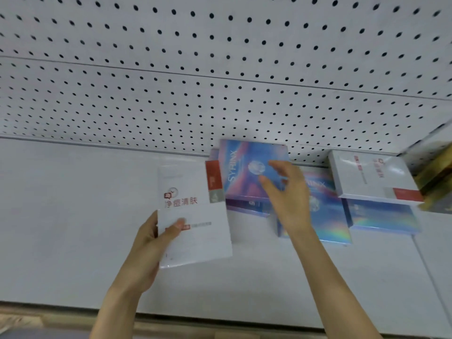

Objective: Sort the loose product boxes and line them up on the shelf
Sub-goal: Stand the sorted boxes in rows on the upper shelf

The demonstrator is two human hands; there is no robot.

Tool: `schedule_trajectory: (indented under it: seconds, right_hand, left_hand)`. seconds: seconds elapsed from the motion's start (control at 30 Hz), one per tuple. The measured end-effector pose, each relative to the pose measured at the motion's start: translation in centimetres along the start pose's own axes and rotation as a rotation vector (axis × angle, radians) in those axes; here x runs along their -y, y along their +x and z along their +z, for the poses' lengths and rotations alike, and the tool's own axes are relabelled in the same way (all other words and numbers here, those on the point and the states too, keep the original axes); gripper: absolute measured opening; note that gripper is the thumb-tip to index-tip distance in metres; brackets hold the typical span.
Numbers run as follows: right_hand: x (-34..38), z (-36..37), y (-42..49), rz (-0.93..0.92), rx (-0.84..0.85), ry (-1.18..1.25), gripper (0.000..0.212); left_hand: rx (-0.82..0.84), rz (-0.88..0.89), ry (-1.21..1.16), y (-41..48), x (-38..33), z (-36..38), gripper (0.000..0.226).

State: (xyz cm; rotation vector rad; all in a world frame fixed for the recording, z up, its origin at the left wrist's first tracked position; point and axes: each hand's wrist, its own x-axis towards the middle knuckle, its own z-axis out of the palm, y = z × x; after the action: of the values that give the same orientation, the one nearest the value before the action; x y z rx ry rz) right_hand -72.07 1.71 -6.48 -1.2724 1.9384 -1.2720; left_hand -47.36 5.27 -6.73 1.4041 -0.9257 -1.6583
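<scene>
Product boxes (325,216) lie in a loose cluster at the far right of the white shelf (73,216), against the pegboard (220,69) back wall; the left stretch of the shelf carries none.

In that cluster a blue SYRINX box (244,167) rests tilted on top of others. A second SYRINX box (327,192) lies flat to its right, and beyond it a holographic box (384,218) carries a white red-striped box (371,174). A red-sided box (214,182) stands just left of the blue one. Blurred gold packaging (437,172) fills the right edge.

The left hand (151,241) holds a white box (193,216) with red characters up over the shelf, pinched at its near left corner, thumb (176,226) on the face. The right hand (291,196) is spread wide over the blue SYRINX box, holding nothing. Whether its fingertips (269,182) touch the box cannot be told.

The step in hand looks like gathering matching boxes. To do it well, the right hand should take the blue box by its two long edges rather than press on its face, since it sits askew on the pile and could slide off. Lift it straight up so the red-sided box beside it is not knocked over. The white box, gripped only at a corner, would be steadier set down first, upright against the pegboard on the left, to start the row.
</scene>
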Motion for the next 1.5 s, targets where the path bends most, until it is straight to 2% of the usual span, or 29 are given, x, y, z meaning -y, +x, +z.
schedule_trajectory:
  seconds: [0.07, 0.1, 0.13, 0.23, 0.37, 0.47, 0.57, 0.67, 0.8, 0.97, 1.03, 1.1, 1.13, 1.27, 1.37, 1.43, 1.5]
  right_hand:
    - [-1.9, -1.2, 0.7, 0.048, -0.124, -0.139, 0.038]
    - [-2.5, -1.5, 0.9, 0.126, -0.124, -0.134, 0.042]
    - [-2.8, -1.6, 1.0, 0.226, -0.084, -0.069, 0.045]
    - [-3.0, -1.1, 1.1, 0.508, 0.059, 0.369, 0.045]
    - [-3.0, -1.9, 0.7, 0.633, 0.095, 0.631, 0.033]
    - [-2.8, -3.8, -1.2, 0.7, 0.154, 0.811, 0.01]
    - [-2.5, -6.4, -4.2, 0.675, 0.23, 0.99, 0.009]
    - [-2.6, -9.9, -7.2, 0.632, 0.292, 1.092, 0.029]
    - [-3.4, -16.1, -9.9, 0.6, 0.271, 1.179, 0.052]
    - [-4.3, -26.4, -12.5, 0.35, 0.19, 1.24, 0.066]
    - [-5.1, -30.9, -13.6, 0.241, 0.218, 1.323, 0.055]
    - [-6.4, -35.4, -14.8, 0.244, 0.2, 1.356, 0.033]
    - [-7.5, -37.5, -15.6, 0.308, 0.133, 1.345, 0.031]
    - [-13.6, -43.8, -19.9, 0.451, -0.07, 1.187, 0.047]
    - [-16.2, -47.6, -22.5, 0.465, -0.083, 1.104, 0.032]
    - [-16.7, -50.6, -22.8, 0.46, -0.074, 1.11, 0.033]
    - [-17.4, -53.4, -22.2, 0.45, -0.083, 1.096, 0.036]
  left_hand:
    - [-0.06, 0.017, -0.017, -0.1, 0.1, -0.8, 0.041]
    - [-0.086, 0.031, -0.013, -0.2, 0.1, -1.0, 0.037]
    - [-0.114, 0.045, -0.01, -0.3, 0.1, -1.2, 0.034]
    - [-0.211, 0.088, -0.019, -0.6, 0.6, -1.1, 0.024]
    - [-0.309, 0.117, -0.035, -1.6, 1.4, -0.2, 0.017]
    - [-0.321, 0.129, -0.039, -3.1, 2.0, 0.7, 0.019]
    - [-0.325, 0.151, -0.024, -4.7, 2.8, 2.0, 0.02]
    - [-0.308, 0.175, -0.015, -6.2, 3.5, 4.7, 0.019]
    - [-0.224, 0.198, -0.034, -8.6, 4.5, 10.2, 0.022]
    - [-0.134, 0.258, -0.111, -12.8, 6.0, 19.5, 0.036]
    - [-0.106, 0.27, -0.145, -14.9, 6.8, 23.6, 0.035]
    - [-0.093, 0.264, -0.181, -17.1, 8.3, 27.4, 0.023]
    - [-0.086, 0.25, -0.188, -18.2, 9.3, 29.1, 0.02]
    - [-0.031, 0.196, -0.17, -21.8, 13.3, 35.5, 0.018]
    - [-0.025, 0.139, -0.175, -24.0, 16.1, 39.4, 0.019]
    - [-0.028, 0.095, -0.196, -24.9, 16.9, 41.9, 0.022]
    - [-0.017, 0.074, -0.16, -25.5, 17.0, 44.2, 0.016]
